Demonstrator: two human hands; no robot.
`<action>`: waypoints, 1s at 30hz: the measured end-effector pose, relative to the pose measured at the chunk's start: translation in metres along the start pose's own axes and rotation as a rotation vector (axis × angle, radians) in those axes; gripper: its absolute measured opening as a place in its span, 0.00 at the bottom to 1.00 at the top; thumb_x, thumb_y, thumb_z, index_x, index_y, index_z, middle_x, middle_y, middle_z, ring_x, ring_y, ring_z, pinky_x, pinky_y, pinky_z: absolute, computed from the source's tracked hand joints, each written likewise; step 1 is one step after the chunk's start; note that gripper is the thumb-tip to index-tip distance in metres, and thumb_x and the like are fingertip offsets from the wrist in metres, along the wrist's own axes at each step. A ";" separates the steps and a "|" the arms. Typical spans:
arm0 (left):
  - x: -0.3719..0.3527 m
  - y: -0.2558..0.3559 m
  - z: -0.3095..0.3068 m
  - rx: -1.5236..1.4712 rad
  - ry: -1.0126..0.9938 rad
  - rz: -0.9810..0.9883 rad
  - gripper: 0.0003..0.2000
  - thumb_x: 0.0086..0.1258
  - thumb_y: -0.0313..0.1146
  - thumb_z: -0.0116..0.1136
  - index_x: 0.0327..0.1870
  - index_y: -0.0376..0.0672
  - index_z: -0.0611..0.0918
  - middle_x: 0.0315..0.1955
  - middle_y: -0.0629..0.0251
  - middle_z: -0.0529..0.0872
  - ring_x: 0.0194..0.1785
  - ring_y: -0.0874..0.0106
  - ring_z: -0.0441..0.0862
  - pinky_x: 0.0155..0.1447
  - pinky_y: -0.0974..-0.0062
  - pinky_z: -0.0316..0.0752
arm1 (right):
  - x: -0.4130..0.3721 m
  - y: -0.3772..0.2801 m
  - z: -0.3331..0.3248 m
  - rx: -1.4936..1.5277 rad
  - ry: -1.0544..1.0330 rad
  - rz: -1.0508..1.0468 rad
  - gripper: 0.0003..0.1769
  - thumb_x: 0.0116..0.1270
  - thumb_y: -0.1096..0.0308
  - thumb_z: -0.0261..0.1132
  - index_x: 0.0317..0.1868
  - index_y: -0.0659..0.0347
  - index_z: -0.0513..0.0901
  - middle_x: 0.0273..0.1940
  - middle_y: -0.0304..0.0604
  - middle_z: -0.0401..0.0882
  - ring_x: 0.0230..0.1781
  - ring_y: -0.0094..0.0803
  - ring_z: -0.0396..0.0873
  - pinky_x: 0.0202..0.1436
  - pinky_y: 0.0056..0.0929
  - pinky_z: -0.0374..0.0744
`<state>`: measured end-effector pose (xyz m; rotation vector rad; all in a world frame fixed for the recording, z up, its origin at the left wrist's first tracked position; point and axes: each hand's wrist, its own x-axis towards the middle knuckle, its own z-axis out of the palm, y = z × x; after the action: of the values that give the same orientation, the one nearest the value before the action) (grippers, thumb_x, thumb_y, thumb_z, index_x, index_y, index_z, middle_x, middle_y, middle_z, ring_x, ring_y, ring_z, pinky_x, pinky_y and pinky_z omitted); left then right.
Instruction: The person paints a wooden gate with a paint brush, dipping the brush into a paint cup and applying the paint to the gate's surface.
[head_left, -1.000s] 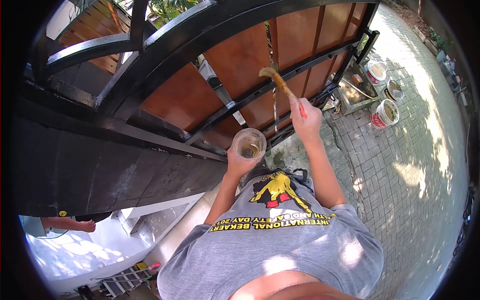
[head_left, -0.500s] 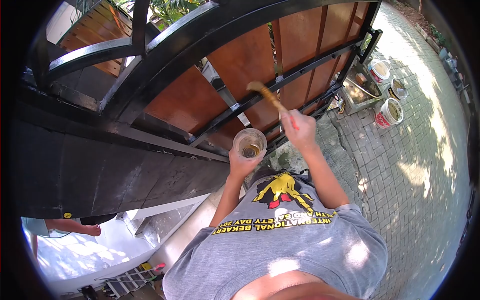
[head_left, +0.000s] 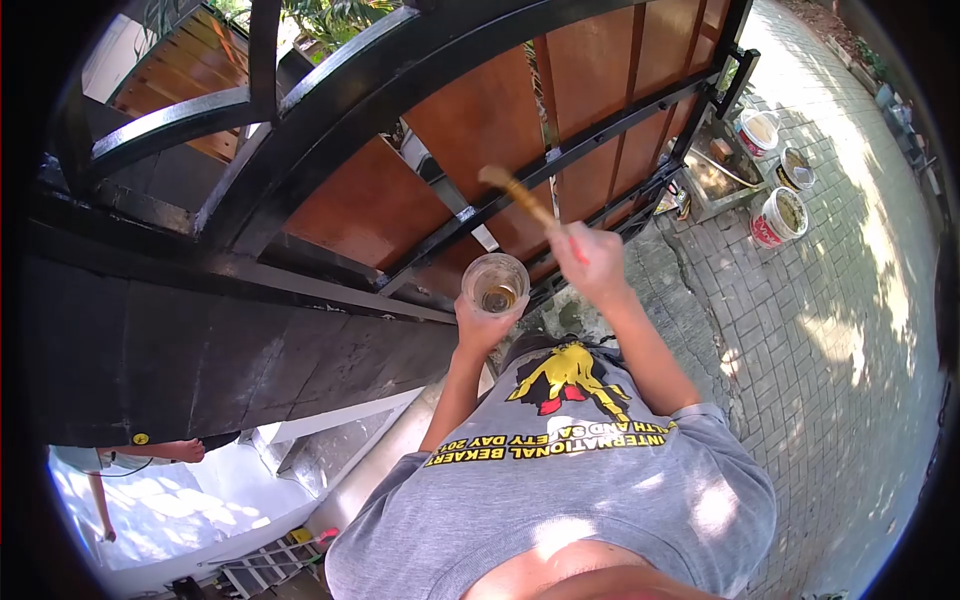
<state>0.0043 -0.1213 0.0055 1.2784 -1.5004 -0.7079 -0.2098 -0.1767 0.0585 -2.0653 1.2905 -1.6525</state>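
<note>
My left hand [head_left: 484,325] is wrapped round a clear plastic cup [head_left: 497,262] with a little amber liquid at its bottom. In my right hand [head_left: 588,262] is a paintbrush [head_left: 518,196], gripped by its handle, with a red mark near my fingers. Its bristles point up and to the left and overlap a reddish-brown wooden panel [head_left: 475,125] in this view. The panel belongs to a gate with a black metal frame [head_left: 350,80]. The cup is held below the brush, close to the lower part of the gate.
Several buckets, one a red and white bucket [head_left: 779,218], stand on the brick paving [head_left: 800,350] at right, beside a concrete planter [head_left: 722,180]. At lower left another person's arm [head_left: 165,450] shows below a dark wall panel [head_left: 200,370]. A ladder [head_left: 265,572] lies nearby.
My right hand and the paintbrush have moved slightly left along the panel. The cup stays nearly in place. At lower left the other person's arms have shifted.
</note>
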 end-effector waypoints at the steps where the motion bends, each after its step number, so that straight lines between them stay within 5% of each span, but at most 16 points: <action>1: -0.001 -0.002 0.000 0.002 -0.016 -0.002 0.31 0.52 0.31 0.83 0.59 0.36 0.82 0.51 0.59 0.89 0.55 0.69 0.87 0.63 0.67 0.80 | 0.003 0.011 -0.010 0.050 0.058 0.293 0.17 0.74 0.63 0.69 0.28 0.62 0.78 0.18 0.50 0.76 0.16 0.47 0.79 0.21 0.39 0.74; 6: -0.002 -0.002 0.004 0.002 -0.028 0.010 0.30 0.52 0.32 0.83 0.57 0.38 0.83 0.48 0.60 0.91 0.52 0.69 0.88 0.61 0.68 0.81 | 0.003 -0.003 -0.006 -0.110 0.117 0.161 0.17 0.74 0.63 0.69 0.28 0.61 0.78 0.18 0.50 0.76 0.17 0.49 0.80 0.21 0.41 0.75; 10: 0.002 0.006 0.007 -0.053 -0.039 0.016 0.30 0.52 0.31 0.83 0.58 0.37 0.83 0.49 0.60 0.90 0.52 0.70 0.88 0.61 0.68 0.81 | 0.003 -0.032 0.005 0.016 -0.110 -0.128 0.16 0.72 0.62 0.71 0.27 0.58 0.79 0.19 0.48 0.78 0.19 0.47 0.80 0.22 0.40 0.75; 19: -0.004 -0.005 -0.007 0.003 0.000 0.015 0.31 0.53 0.30 0.82 0.60 0.36 0.82 0.50 0.59 0.90 0.53 0.69 0.88 0.61 0.67 0.81 | 0.008 0.001 -0.007 0.009 0.252 0.369 0.14 0.74 0.62 0.69 0.32 0.61 0.83 0.19 0.50 0.77 0.19 0.49 0.81 0.23 0.40 0.76; 26: -0.002 -0.008 -0.004 -0.001 -0.004 -0.008 0.29 0.53 0.32 0.83 0.57 0.37 0.83 0.48 0.59 0.91 0.51 0.68 0.89 0.60 0.68 0.82 | 0.007 -0.032 -0.002 0.104 -0.240 -0.085 0.15 0.72 0.61 0.71 0.31 0.61 0.81 0.22 0.53 0.78 0.21 0.51 0.81 0.24 0.41 0.77; 29: -0.003 -0.010 -0.004 -0.002 0.000 -0.026 0.28 0.53 0.31 0.82 0.57 0.35 0.83 0.48 0.59 0.91 0.51 0.69 0.88 0.60 0.68 0.82 | 0.004 -0.023 -0.002 0.106 -0.084 0.122 0.14 0.74 0.61 0.70 0.33 0.62 0.83 0.22 0.52 0.79 0.21 0.49 0.81 0.25 0.40 0.77; 30: -0.004 -0.011 -0.004 -0.006 0.003 -0.034 0.28 0.54 0.31 0.82 0.56 0.34 0.84 0.48 0.59 0.90 0.51 0.70 0.88 0.60 0.68 0.82 | 0.005 -0.015 -0.005 0.091 -0.034 0.214 0.11 0.77 0.64 0.66 0.38 0.62 0.85 0.22 0.41 0.82 0.18 0.30 0.79 0.26 0.31 0.77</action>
<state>0.0122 -0.1203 -0.0043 1.3019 -1.4759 -0.7315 -0.2069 -0.1695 0.0726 -1.8249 1.3458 -1.5458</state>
